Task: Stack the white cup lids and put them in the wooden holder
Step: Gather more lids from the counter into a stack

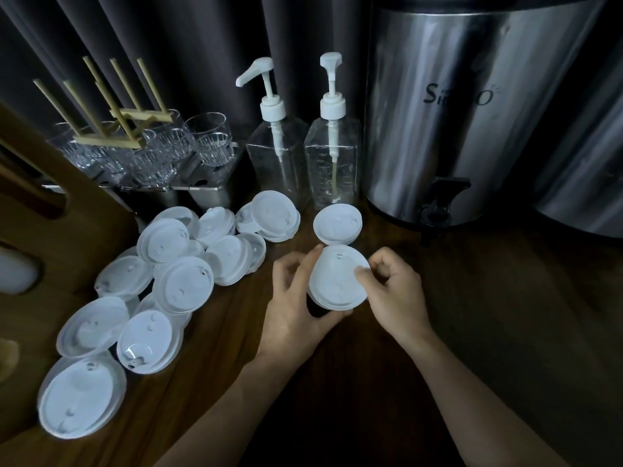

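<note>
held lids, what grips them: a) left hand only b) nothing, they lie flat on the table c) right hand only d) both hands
d: the left hand curls round the held lids from the left and below, while the right hand pinches their right rim.

Pump bottles point(332, 163), glasses point(209, 139), steel urn point(472, 112)

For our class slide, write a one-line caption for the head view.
A white lid stack held by left hand and right hand, beside scattered loose lids.
</note>
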The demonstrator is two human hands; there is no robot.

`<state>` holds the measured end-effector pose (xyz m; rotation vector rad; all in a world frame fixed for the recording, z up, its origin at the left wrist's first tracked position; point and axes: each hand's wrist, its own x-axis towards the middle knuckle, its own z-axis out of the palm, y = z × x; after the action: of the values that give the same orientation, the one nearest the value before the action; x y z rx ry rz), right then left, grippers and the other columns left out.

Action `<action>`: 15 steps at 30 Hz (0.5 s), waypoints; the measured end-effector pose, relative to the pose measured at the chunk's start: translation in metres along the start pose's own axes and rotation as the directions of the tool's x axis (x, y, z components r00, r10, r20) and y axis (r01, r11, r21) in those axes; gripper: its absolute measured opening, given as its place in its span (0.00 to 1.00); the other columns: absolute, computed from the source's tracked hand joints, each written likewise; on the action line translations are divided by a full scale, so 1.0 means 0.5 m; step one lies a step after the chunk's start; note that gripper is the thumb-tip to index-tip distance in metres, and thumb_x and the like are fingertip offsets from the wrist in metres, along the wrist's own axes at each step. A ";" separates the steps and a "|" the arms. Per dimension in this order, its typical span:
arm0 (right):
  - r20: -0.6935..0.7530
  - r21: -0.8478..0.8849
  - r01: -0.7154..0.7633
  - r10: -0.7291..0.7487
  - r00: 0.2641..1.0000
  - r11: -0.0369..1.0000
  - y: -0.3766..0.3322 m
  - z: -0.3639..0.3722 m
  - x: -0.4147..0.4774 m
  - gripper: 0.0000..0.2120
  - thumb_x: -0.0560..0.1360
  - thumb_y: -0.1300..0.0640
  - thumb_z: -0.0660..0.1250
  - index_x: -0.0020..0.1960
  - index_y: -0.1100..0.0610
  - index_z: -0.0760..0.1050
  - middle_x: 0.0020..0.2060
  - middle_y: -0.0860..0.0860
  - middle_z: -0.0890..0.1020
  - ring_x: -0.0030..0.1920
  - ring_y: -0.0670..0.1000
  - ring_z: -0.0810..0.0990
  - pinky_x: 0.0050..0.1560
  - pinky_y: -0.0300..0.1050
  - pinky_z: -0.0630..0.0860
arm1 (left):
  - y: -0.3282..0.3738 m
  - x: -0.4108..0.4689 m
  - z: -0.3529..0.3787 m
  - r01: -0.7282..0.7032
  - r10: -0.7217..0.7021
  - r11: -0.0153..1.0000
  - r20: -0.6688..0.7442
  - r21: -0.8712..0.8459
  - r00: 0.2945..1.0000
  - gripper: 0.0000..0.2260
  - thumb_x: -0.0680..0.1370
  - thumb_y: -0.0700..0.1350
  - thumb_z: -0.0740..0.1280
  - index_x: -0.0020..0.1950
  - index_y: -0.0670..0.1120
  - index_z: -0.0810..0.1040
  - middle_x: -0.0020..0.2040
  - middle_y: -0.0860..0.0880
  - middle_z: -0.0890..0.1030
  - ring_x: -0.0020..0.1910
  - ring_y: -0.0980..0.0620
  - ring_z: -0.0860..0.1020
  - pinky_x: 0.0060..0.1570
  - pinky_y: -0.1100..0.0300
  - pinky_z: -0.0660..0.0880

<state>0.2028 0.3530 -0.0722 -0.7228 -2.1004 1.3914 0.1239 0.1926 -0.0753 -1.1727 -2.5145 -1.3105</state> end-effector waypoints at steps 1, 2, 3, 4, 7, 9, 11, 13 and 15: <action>-0.021 0.017 0.001 -0.001 1.000 1.000 -0.001 -0.001 0.000 0.12 0.78 0.58 0.71 0.39 0.52 0.71 0.31 0.45 0.76 0.33 0.41 0.75 0.33 0.36 0.70 | 0.002 -0.001 0.003 -0.001 0.001 1.000 0.015 -0.013 1.000 0.45 0.67 0.54 0.84 0.79 0.61 0.63 0.64 0.63 0.59 0.68 0.76 0.61 0.56 0.85 0.64; -0.048 0.043 -0.001 0.003 0.999 0.999 -0.001 -0.003 0.001 0.12 0.78 0.59 0.71 0.39 0.53 0.71 0.32 0.46 0.76 0.33 0.41 0.74 0.33 0.35 0.70 | 0.002 -0.002 0.005 0.001 -0.001 1.000 0.036 -0.027 0.999 0.46 0.67 0.53 0.85 0.78 0.63 0.62 0.63 0.65 0.59 0.68 0.76 0.61 0.57 0.85 0.63; -0.075 0.066 -0.006 0.011 0.997 0.998 -0.001 -0.006 0.001 0.12 0.77 0.60 0.71 0.39 0.53 0.71 0.33 0.47 0.77 0.34 0.41 0.75 0.34 0.34 0.70 | 0.003 -0.003 0.005 0.005 -0.003 0.999 0.059 -0.039 0.998 0.47 0.66 0.53 0.85 0.78 0.65 0.61 0.62 0.65 0.59 0.68 0.76 0.60 0.58 0.84 0.62; -0.093 0.080 -0.011 0.018 0.995 0.997 -0.001 -0.008 0.002 0.11 0.77 0.60 0.71 0.40 0.54 0.71 0.34 0.48 0.78 0.35 0.41 0.76 0.35 0.33 0.71 | 0.004 -0.003 0.003 0.012 -0.008 0.999 0.079 -0.052 0.997 0.47 0.67 0.54 0.84 0.77 0.65 0.60 0.62 0.65 0.60 0.68 0.76 0.60 0.59 0.84 0.62; -0.106 0.075 -0.019 0.027 0.994 0.997 -0.001 -0.009 0.004 0.09 0.76 0.60 0.72 0.42 0.55 0.73 0.38 0.48 0.81 0.40 0.42 0.80 0.37 0.32 0.74 | 0.008 0.000 -0.005 0.045 -0.035 0.991 0.083 -0.128 0.996 0.38 0.71 0.56 0.81 0.76 0.63 0.64 0.65 0.65 0.63 0.68 0.69 0.66 0.62 0.78 0.68; -0.107 0.074 -0.023 0.031 0.994 0.997 0.000 -0.007 0.005 0.08 0.76 0.60 0.72 0.43 0.54 0.73 0.39 0.48 0.82 0.42 0.42 0.81 0.38 0.33 0.75 | 0.014 0.003 -0.009 0.071 -0.059 0.975 0.064 -0.210 0.996 0.29 0.76 0.51 0.78 0.74 0.60 0.69 0.63 0.60 0.67 0.66 0.67 0.71 0.60 0.76 0.71; -0.112 0.083 -0.023 0.033 0.993 0.996 0.000 -0.006 0.005 0.09 0.76 0.60 0.72 0.43 0.53 0.73 0.40 0.48 0.82 0.43 0.43 0.82 0.38 0.33 0.75 | 0.017 0.005 -0.013 0.083 -0.072 0.958 0.050 -0.276 0.996 0.23 0.79 0.46 0.74 0.72 0.56 0.73 0.64 0.57 0.71 0.65 0.66 0.74 0.57 0.74 0.74; -0.120 0.106 -0.016 0.029 0.992 0.994 0.001 -0.006 0.005 0.11 0.76 0.62 0.73 0.43 0.52 0.72 0.40 0.48 0.82 0.42 0.43 0.82 0.38 0.34 0.75 | 0.013 0.007 -0.015 0.094 -0.080 0.939 0.056 -0.330 0.995 0.19 0.81 0.45 0.71 0.72 0.54 0.76 0.66 0.57 0.74 0.64 0.61 0.78 0.56 0.70 0.77; -0.115 0.134 -0.006 0.022 0.993 0.991 0.003 -0.007 0.005 0.12 0.76 0.63 0.72 0.44 0.51 0.71 0.40 0.48 0.83 0.42 0.43 0.82 0.39 0.35 0.75 | 0.007 0.008 -0.018 0.140 -0.117 0.912 0.085 -0.385 0.990 0.18 0.82 0.44 0.70 0.72 0.55 0.77 0.67 0.56 0.79 0.61 0.57 0.82 0.56 0.66 0.79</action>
<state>0.2036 0.3572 -0.0720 -0.7470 -1.8965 1.4461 0.1211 0.1898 -0.0656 -1.1342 -2.4785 -1.9084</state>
